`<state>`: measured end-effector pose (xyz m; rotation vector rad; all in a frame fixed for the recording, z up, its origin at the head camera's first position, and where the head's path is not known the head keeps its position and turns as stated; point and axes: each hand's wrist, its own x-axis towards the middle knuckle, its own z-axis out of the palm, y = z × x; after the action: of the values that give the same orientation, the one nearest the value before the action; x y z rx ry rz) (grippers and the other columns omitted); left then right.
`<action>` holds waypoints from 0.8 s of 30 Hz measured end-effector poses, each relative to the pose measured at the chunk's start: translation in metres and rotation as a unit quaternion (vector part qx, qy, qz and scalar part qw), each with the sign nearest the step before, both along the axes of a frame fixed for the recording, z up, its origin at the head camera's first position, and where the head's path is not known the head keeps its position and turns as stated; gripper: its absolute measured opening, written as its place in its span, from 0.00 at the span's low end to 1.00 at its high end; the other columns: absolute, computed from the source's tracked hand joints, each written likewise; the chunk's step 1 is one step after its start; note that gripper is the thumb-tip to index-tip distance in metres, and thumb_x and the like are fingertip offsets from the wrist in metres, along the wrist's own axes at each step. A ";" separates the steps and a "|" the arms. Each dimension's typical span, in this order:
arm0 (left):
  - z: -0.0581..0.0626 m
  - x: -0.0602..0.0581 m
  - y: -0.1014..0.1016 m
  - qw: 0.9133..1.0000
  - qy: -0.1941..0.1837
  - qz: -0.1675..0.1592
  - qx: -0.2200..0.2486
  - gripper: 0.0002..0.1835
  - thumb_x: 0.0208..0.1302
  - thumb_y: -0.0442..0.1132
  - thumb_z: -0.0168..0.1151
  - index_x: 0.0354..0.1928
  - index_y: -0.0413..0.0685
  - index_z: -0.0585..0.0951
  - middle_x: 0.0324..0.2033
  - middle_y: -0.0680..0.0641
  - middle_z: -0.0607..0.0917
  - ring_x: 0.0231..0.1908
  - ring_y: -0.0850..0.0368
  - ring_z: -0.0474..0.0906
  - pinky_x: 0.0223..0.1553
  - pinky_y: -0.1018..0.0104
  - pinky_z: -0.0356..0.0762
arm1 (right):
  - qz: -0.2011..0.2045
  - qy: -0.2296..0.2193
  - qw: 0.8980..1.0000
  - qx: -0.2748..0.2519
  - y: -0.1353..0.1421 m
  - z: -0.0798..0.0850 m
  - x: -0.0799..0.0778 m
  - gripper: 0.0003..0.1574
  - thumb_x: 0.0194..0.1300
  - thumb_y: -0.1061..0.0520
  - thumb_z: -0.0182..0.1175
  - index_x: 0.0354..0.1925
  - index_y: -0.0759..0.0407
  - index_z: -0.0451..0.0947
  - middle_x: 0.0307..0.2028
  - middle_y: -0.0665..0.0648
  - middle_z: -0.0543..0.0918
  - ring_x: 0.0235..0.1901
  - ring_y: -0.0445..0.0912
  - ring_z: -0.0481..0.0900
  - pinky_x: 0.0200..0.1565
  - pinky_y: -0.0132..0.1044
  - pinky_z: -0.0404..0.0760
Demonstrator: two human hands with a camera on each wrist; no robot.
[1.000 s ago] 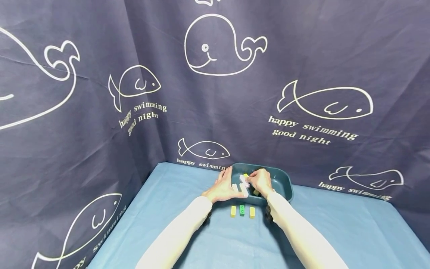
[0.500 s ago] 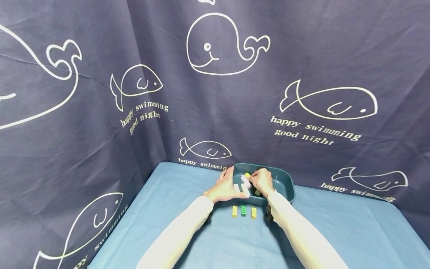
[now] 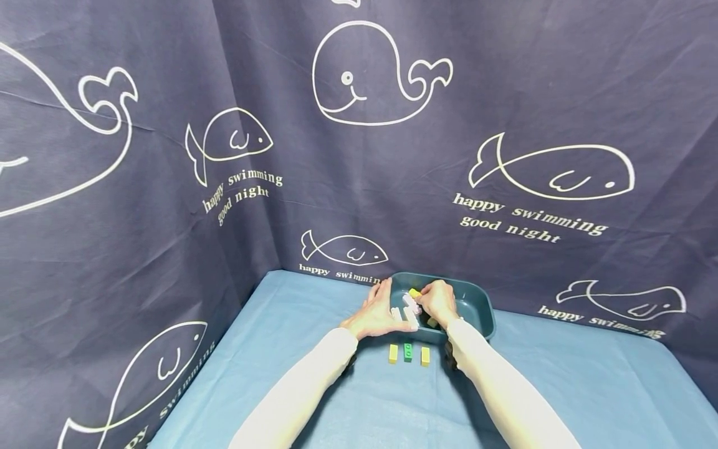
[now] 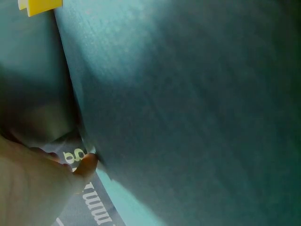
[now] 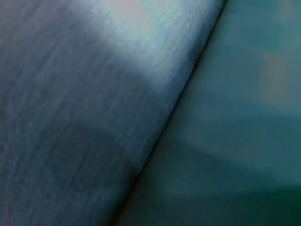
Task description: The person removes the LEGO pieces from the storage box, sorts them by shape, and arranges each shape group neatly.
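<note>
A dark green tray stands at the back of the table with several toy bricks inside. My left hand grips its left end, fingers along the far left side and thumb at the front rim. White bricks lie beside that thumb, with pale pink bricks just behind. My right hand reaches into the tray with curled fingers and pinches a yellow brick at its fingertips. Under this hand another yellowish brick lies partly shaded. The right wrist view shows no fingers.
In front of the tray, a yellow brick, a green brick and a second yellow brick stand in a row on the blue tablecloth. A dark fabric backdrop with white fish drawings rises close behind the tray.
The view has shifted slightly, so everything sits a little further right. Slightly more of the yellow brick at my right fingertips shows. My left hand keeps its place on the tray.
</note>
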<state>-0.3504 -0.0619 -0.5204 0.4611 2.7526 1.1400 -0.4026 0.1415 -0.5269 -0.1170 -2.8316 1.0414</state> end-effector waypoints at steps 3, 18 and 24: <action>0.001 0.001 0.001 1.000 -0.004 0.002 0.000 0.73 0.52 0.67 0.81 0.90 0.53 0.45 0.89 0.47 0.53 0.89 0.45 0.45 0.84 0.35 0.57 | 0.000 -0.004 1.000 -0.013 0.004 -0.002 -0.003 0.09 0.57 0.57 0.78 0.35 0.62 0.93 0.41 0.65 0.94 0.42 0.61 0.90 0.52 0.59 0.87; -0.002 0.001 -0.001 1.000 -0.010 0.001 0.006 0.75 0.50 0.69 0.81 0.90 0.54 0.45 0.89 0.46 0.53 0.89 0.44 0.45 0.84 0.34 0.57 | 0.014 0.015 1.000 -0.019 0.023 -0.014 -0.002 0.10 0.56 0.53 0.81 0.34 0.56 0.94 0.38 0.60 0.95 0.39 0.55 0.90 0.43 0.50 0.87; -0.002 0.001 0.000 1.000 -0.006 0.003 0.001 0.74 0.50 0.70 0.80 0.90 0.55 0.45 0.89 0.47 0.54 0.89 0.46 0.44 0.85 0.35 0.56 | 0.014 0.019 0.999 -0.024 0.018 0.016 0.024 0.09 0.57 0.52 0.81 0.34 0.55 0.95 0.38 0.59 0.95 0.37 0.53 0.89 0.42 0.48 0.86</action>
<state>-0.3496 -0.0619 -0.5229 0.4437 2.7442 1.1443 -0.3786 0.1598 -0.5110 -0.0615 -2.7832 1.1052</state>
